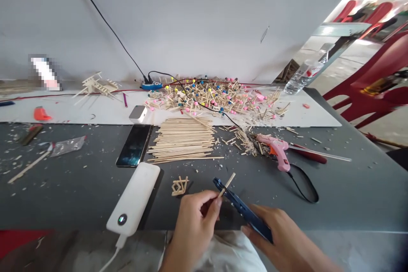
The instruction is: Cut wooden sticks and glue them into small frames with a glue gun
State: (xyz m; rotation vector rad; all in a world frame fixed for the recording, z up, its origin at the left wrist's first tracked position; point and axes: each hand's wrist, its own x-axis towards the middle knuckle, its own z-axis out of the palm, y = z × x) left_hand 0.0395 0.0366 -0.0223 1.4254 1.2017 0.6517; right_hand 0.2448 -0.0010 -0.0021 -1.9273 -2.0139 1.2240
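Observation:
My left hand (194, 225) pinches a short wooden stick (227, 183) and holds its end between the jaws of a dark blue cutter (242, 208). My right hand (280, 238) is wrapped round the cutter's handles, near the table's front edge. A small glued frame of sticks (180, 186) lies just left of the stick. Behind it lies a stack of long wooden sticks (183, 140).
A white power bank (135, 197) and a black phone (134, 145) lie to the left. A pink glue gun (277, 151) with its black cord sits to the right. A heap of cut sticks with coloured heads (210, 97) covers the white sheet, beside a water bottle (301, 77).

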